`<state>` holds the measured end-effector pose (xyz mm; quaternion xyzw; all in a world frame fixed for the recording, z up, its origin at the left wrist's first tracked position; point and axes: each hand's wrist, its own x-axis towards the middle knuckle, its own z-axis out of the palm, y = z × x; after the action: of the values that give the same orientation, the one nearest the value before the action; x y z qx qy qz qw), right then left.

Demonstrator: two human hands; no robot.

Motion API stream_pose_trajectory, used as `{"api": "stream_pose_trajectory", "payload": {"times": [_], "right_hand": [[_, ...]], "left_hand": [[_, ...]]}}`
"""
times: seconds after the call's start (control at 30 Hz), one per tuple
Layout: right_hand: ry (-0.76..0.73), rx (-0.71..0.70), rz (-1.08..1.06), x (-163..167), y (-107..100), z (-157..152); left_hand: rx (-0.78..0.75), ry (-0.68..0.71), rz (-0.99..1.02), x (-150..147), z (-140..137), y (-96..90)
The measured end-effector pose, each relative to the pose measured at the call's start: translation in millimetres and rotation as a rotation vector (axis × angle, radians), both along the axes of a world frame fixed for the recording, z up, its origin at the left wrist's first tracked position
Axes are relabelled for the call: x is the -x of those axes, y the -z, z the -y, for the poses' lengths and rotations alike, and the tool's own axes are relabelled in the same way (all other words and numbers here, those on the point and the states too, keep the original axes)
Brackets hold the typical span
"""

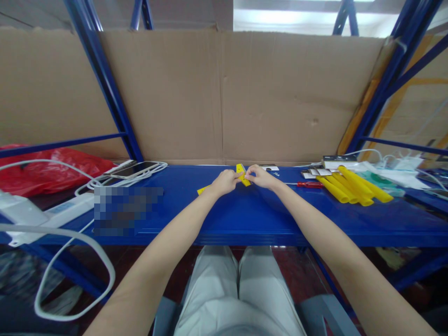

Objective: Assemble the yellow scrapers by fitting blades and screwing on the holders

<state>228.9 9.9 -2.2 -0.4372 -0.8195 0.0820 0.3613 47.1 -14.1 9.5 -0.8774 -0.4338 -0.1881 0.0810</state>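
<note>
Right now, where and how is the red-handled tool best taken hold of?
Grip the red-handled tool by the middle of its handle, probably with the right hand from above and the near side: it lies flat, its thin shaft points left, and yellow tubes crowd the handle's right end.

Fingers of the bare left hand [224, 182] and the bare right hand [259, 176] cover part of a short, flat-looking yellow piece [240, 168], leaving us unable to trace its full outline. A yellow strip end [202, 191] disappears behind the left wrist; we cannot tell whether the two join. Coarse pixel blocks [122, 210] mask our view of the blue metal tabletop [245, 212] at left. We see a crumpled red plastic bag [66, 163] cropped by the left edge, and both forearms [150, 261] by the bottom.
</note>
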Motion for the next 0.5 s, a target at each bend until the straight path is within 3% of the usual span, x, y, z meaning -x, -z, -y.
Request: {"api": "stream_pose_trajectory", "payload": {"times": [0.13, 0.5], "right_hand": [[-0.021, -0.007, 0.0, 2, -1, 2], [0.109, 0.143, -0.092, 13, -7, 15]], "left_hand": [[-0.004, -0.026, -0.013, -1, 1, 0.5], [0.009, -0.065, 0.031, -1, 0, 2.6]]}}
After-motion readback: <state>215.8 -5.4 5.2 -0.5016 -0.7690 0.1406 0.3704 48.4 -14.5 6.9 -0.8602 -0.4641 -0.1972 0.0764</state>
